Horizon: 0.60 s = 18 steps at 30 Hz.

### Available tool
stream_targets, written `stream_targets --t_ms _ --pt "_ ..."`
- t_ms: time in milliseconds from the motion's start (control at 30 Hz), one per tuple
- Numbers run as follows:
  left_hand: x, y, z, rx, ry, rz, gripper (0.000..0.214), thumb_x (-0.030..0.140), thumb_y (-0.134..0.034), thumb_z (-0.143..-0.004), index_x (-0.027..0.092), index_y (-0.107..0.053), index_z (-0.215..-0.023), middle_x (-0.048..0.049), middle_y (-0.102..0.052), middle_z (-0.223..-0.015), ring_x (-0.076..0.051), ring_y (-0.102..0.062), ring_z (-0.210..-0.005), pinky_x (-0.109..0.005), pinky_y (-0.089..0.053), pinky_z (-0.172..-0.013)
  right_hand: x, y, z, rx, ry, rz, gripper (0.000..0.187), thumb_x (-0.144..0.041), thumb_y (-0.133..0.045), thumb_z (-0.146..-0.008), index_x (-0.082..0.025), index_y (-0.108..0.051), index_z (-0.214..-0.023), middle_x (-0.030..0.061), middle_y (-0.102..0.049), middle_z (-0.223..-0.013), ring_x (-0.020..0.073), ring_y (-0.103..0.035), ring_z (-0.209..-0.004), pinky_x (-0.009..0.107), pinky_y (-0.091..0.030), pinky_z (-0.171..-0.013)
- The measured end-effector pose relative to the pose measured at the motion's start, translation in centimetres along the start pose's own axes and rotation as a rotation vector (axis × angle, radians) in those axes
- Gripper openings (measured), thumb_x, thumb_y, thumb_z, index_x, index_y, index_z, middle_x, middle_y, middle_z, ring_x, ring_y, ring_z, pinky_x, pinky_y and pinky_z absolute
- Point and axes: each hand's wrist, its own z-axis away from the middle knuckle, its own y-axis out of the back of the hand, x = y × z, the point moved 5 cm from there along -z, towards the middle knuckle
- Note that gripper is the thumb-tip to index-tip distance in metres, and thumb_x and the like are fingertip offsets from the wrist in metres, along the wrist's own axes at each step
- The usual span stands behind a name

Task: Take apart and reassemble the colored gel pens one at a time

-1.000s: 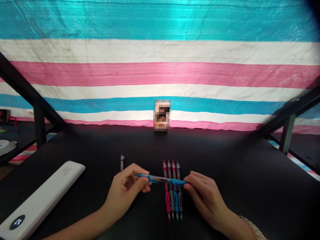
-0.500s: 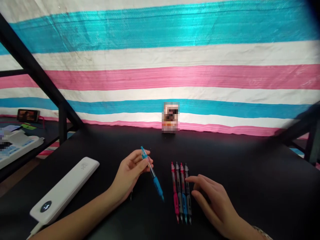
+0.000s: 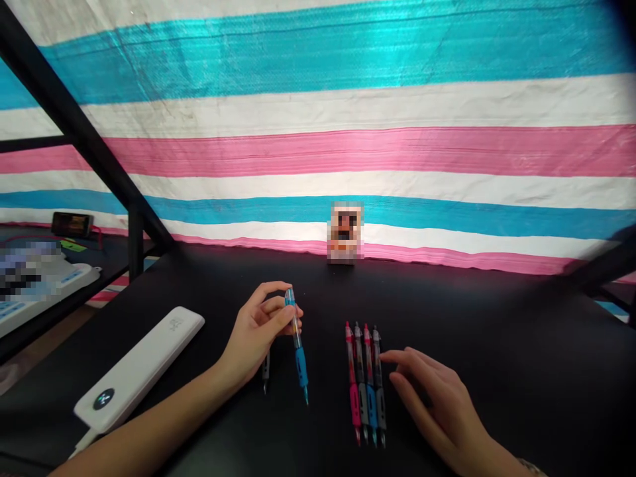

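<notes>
My left hand [image 3: 265, 318] pinches a blue pen [image 3: 300, 361] near its upper end, the index finger on its top and the tip pointing down. Below that hand a dark grey pen [image 3: 266, 374] lies on the black table, its upper part hidden by the hand. Right of the middle, several pens lie side by side: one with a pink grip [image 3: 354, 404], one with a grey grip [image 3: 364, 403], one with a blue grip [image 3: 372, 404] and a dark grey one [image 3: 380, 405]. My right hand [image 3: 432, 391] rests beside this row, fingers apart, its index fingertip at the rightmost pen.
A white power bank [image 3: 142, 368] with a cable lies on the left of the table [image 3: 238, 444]. At the back stands a blurred small card [image 3: 345, 232]. A power strip [image 3: 79, 278] and a phone [image 3: 72, 225] are on another table at far left, beyond a black frame bar.
The blue pen has swung more upright, its tip moving left, and my left index finger has come onto its top. More of the grey pen below shows. My right hand keeps its pose.
</notes>
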Motion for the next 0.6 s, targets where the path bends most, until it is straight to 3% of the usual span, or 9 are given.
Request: stream_targets --t_ms 233,367,500,600 --pt "1.6 1.3 -1.1 0.087 -0.071 -0.009 0.037 0.029 -0.083 -0.079 0.023 -0.063 -0.109 0.0000 -0.075 -0.080 -0.013 -0.068 -0.068 -0.023 -0.055 -0.066 0.4 0.0 0.0 0.012 -0.007 -0.022 0.019 -0.021 -0.050 -0.100 -0.021 -0.061 -0.115 0.0055 -0.072 -0.085 0.0203 -0.071 -0.069 0.027 -0.056 -0.057" --pt "1.8 1.5 -1.3 0.081 -0.063 -0.034 0.036 0.029 -0.083 -0.079 0.021 -0.063 -0.108 -0.0010 -0.075 -0.079 -0.014 -0.068 -0.068 -0.025 -0.055 -0.066 0.4 -0.1 0.0 0.015 -0.009 -0.030 0.018 -0.020 -0.051 -0.099 -0.021 -0.062 -0.114 0.0053 -0.072 -0.084 0.0200 -0.071 -0.067 0.027 -0.056 -0.057" --pt "1.6 1.7 -1.5 0.048 -0.045 -0.064 0.045 0.030 -0.081 -0.081 0.023 -0.059 -0.120 -0.0008 -0.075 -0.081 -0.015 -0.069 -0.069 -0.026 -0.056 -0.066 0.3 0.0 0.0 0.016 -0.007 -0.028 0.018 -0.020 -0.051 -0.099 -0.021 -0.061 -0.115 0.0042 -0.070 -0.081 0.0189 -0.069 -0.063 0.027 -0.055 -0.054" --pt "1.6 1.9 -1.7 0.048 -0.062 -0.079 0.040 0.029 -0.081 -0.081 0.022 -0.061 -0.116 -0.0014 -0.075 -0.081 -0.016 -0.069 -0.070 -0.027 -0.056 -0.067 0.4 0.0 0.1 0.024 -0.001 -0.025 0.018 -0.020 -0.051 -0.100 -0.021 -0.060 -0.115 0.0035 -0.069 -0.079 0.0188 -0.068 -0.061 0.028 -0.053 -0.053"
